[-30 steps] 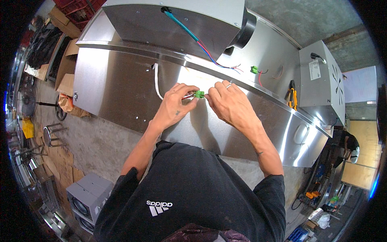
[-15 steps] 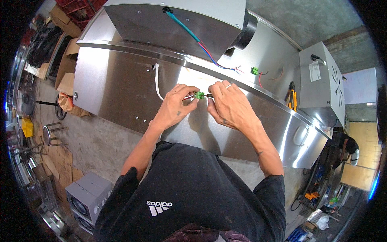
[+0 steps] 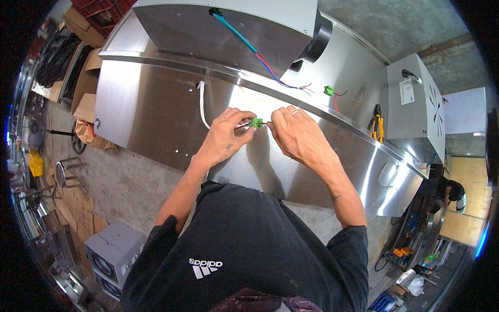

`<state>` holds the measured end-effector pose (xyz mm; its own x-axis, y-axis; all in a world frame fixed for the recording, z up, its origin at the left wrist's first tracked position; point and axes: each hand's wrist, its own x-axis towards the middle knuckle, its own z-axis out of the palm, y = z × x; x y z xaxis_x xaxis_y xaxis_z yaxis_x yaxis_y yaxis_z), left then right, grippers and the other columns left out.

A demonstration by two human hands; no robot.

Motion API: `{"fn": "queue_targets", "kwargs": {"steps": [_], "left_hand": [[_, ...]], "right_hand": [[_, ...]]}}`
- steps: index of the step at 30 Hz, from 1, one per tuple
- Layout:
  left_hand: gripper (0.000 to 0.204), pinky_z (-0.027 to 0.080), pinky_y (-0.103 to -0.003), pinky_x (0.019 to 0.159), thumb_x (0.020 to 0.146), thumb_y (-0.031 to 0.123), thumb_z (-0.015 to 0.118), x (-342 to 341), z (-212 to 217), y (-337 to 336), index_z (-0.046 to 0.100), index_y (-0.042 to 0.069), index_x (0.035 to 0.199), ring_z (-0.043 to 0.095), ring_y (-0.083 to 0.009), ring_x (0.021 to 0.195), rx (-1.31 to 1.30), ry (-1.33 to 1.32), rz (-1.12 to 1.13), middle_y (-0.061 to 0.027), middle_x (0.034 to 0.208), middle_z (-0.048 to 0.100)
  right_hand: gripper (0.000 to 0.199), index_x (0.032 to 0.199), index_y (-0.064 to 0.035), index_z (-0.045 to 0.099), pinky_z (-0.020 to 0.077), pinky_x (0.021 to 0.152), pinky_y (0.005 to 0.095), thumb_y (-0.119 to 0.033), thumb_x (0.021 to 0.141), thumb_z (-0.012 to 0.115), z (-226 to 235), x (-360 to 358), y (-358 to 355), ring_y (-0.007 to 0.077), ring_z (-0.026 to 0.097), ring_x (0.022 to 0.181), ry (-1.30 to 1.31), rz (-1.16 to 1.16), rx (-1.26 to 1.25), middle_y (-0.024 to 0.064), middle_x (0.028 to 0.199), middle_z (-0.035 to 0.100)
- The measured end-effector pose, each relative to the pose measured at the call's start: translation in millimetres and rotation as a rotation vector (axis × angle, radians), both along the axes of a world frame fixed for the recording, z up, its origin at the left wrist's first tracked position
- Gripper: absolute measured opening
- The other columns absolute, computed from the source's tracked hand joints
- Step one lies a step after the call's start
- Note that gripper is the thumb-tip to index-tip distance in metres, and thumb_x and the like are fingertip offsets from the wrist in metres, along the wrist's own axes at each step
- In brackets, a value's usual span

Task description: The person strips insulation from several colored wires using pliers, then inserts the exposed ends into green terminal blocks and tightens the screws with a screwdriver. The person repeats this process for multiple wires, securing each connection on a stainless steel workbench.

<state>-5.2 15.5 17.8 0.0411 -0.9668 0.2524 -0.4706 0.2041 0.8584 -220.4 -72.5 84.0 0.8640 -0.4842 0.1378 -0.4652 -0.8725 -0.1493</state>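
Observation:
My left hand (image 3: 227,132) pinches a small green terminal block (image 3: 256,122) between thumb and fingers, over the shiny metal panel (image 3: 150,104). Thin wires enter the block's left side, next to a white cable (image 3: 202,106) that comes out of a hole in the panel. Closed around a small screwdriver (image 3: 266,123), my right hand (image 3: 299,131) faces the block from the right. The screwdriver's thin shaft meets the block; its handle is mostly hidden by my fingers.
Beyond the panel's raised edge stands a grey metal box with a teal-sheathed cable (image 3: 236,34) ending in loose wires. A second green terminal block (image 3: 328,90) and orange-handled pliers (image 3: 378,125) lie to the right, near another grey box (image 3: 416,104). A person (image 3: 451,192) bends at far right.
My right hand has shifted slightly right, and more of the screwdriver's shaft shows. My left hand and the terminal block stay in place. The person at far right has moved.

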Motion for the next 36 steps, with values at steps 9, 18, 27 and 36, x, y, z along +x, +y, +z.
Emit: {"fn": "queue_targets", "kwargs": {"steps": [9,18,27,36], "left_hand": [[0.031,0.063,-0.035,0.086,0.091,0.006,0.081,-1,-4,-1,0.073,0.0,0.121,0.071,-0.0242,0.097,0.016,-0.021,-0.036,-0.0124,0.107,0.072],[0.032,0.064,-0.036,0.085,0.091,0.006,0.081,-2,-6,1,0.073,-0.002,0.121,0.072,-0.025,0.098,-0.027,-0.003,-0.045,-0.0132,0.109,0.073],[0.031,0.062,-0.036,0.084,0.091,0.007,0.081,-1,-3,1,0.072,-0.002,0.119,0.071,-0.0255,0.097,-0.023,0.017,-0.047,-0.0141,0.108,0.073],[0.033,0.062,-0.036,0.082,0.089,0.006,0.083,1,-11,4,0.072,-0.002,0.119,0.07,-0.0273,0.095,-0.14,-0.096,-0.056,-0.0138,0.107,0.073]], "right_hand": [[0.018,0.102,-0.0016,0.057,0.0543,0.08,0.0479,-0.019,0.105,0.064,10,3,3,0.0356,0.067,0.087,-0.067,0.001,0.015,0.0174,0.092,0.064],[0.025,0.097,-0.0014,0.055,0.053,0.076,0.0474,-0.022,0.109,0.063,4,2,3,0.0336,0.066,0.082,0.034,-0.058,0.075,0.0177,0.089,0.064],[0.018,0.103,-0.0039,0.06,0.0581,0.078,0.047,-0.02,0.101,0.067,5,1,1,0.0347,0.068,0.089,-0.013,0.047,0.035,0.0154,0.096,0.062],[0.024,0.099,-0.0051,0.061,0.0588,0.068,0.0479,-0.027,0.105,0.067,-1,-4,-1,0.0359,0.072,0.08,-0.018,-0.015,0.073,0.0152,0.084,0.069]]}}
